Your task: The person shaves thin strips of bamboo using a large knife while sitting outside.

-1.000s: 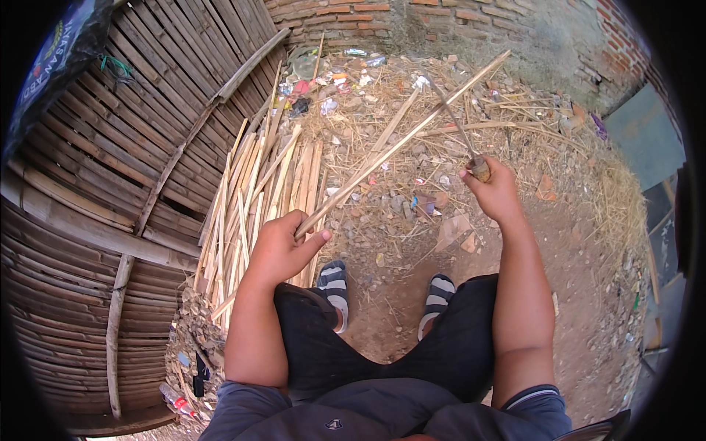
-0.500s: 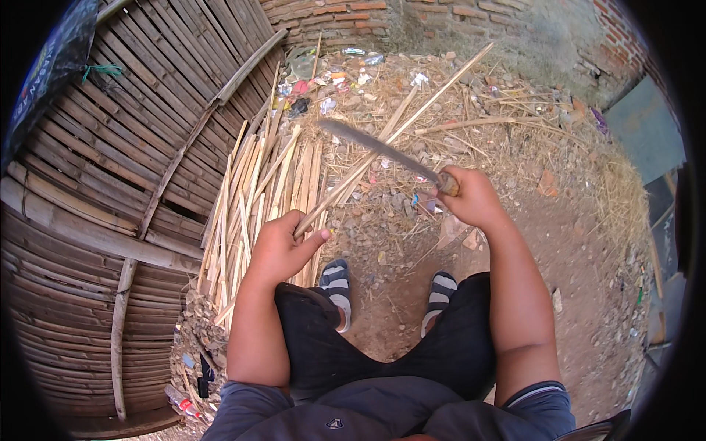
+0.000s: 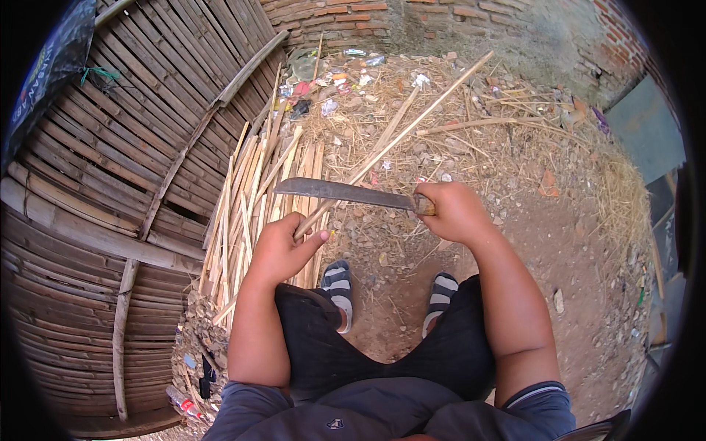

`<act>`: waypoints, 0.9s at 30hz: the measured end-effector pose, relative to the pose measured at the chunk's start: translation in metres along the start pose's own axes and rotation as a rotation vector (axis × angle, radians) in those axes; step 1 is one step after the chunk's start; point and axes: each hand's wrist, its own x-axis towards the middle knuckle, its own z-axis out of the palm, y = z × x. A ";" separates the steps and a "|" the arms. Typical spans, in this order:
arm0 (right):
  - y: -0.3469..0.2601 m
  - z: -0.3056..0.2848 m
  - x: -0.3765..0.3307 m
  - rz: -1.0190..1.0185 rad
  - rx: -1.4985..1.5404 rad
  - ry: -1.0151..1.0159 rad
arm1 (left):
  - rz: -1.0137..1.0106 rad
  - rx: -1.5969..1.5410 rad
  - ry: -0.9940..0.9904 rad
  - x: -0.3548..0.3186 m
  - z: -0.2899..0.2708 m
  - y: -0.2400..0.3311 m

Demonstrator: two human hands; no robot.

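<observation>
My left hand [image 3: 283, 248] is closed round the near end of a long pale bamboo strip [image 3: 412, 131], which slants away to the far right. In my right hand [image 3: 452, 209] is the wooden handle of a machete [image 3: 349, 192]. Its dark blade points left and crosses over the strip just beyond my left hand; whether the two touch, I cannot tell. Beside and beyond my left hand lies a pile of split bamboo strips [image 3: 254, 184] on the ground.
A bamboo slat wall [image 3: 95, 147] rises on the left, and a brick wall [image 3: 331, 26] closes the far side. Straw, rubble and litter [image 3: 327, 106] cover the far ground. A curved bamboo piece [image 3: 500, 121] lies at far right. My sandalled feet [image 3: 338, 290] stand on dirt.
The machete has come nearer and swung from a slant to almost level across the strip, as my right hand moved slightly left and nearer. My left hand stays almost in place on the strip.
</observation>
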 end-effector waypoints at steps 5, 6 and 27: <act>0.038 -0.014 0.002 0.234 0.107 0.113 | 0.027 -0.045 0.007 -0.001 0.000 0.002; 0.049 -0.014 0.001 0.264 0.124 0.211 | 0.023 -0.040 -0.003 0.000 0.000 0.003; 0.021 -0.007 -0.006 0.142 0.085 0.140 | -0.045 0.094 0.018 -0.031 -0.023 0.028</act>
